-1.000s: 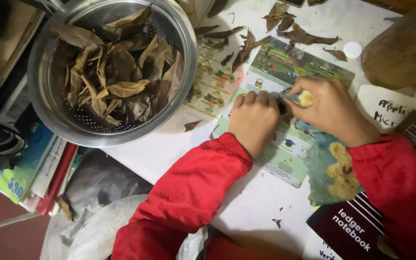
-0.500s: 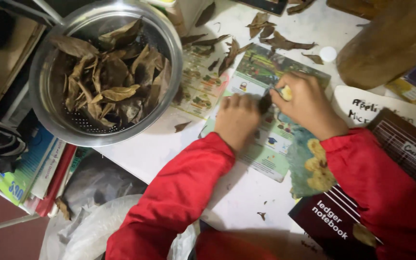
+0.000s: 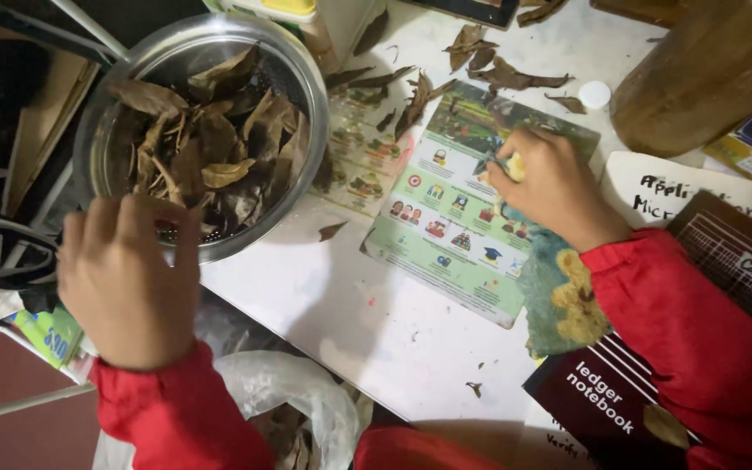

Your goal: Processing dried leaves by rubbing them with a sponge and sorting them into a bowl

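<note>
Pinching a small yellowish piece, my right hand rests on the green leaflet, while my left hand, fingers loosely spread, hovers at the near rim of the leaf-filled colander by the table's left edge.

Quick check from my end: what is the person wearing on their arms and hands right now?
Both arms are in bright red long sleeves with gathered cuffs ending at the wrists. The left hand and right hand are bare: no gloves, and no rings, watch or bracelets show from this view.
</note>
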